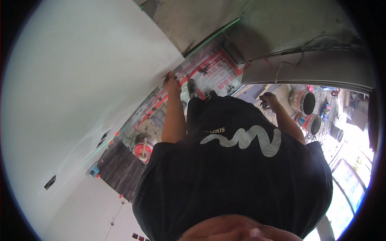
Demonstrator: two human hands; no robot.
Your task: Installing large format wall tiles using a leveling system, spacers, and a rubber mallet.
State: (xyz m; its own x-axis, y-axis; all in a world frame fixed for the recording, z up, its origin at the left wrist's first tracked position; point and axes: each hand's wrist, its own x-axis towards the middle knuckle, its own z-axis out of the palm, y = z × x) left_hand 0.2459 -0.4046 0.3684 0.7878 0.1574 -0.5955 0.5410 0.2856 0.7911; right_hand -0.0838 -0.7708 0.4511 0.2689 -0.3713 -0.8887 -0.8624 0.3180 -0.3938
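Observation:
My left hand [171, 82] is at the lower edge of the white wall [96, 60], above a red-and-white printed floor covering [225, 70]; its fingers are curled, with a small dark thing I cannot make out at them. My right hand [268, 101] hangs out to the right of my dark shirt, closed round something dark that I cannot identify, near two large buckets [307, 102]. A thin green laser line [211, 38] runs along the grey surface beyond my left hand and along the white wall.
A red bucket [142, 148] with a pale tool in it stands at lower left beside a dark floor area [116, 172]. A grey door frame or sill [305, 74] crosses the right side, with assorted clutter [333, 110] beyond it and bright light at far right.

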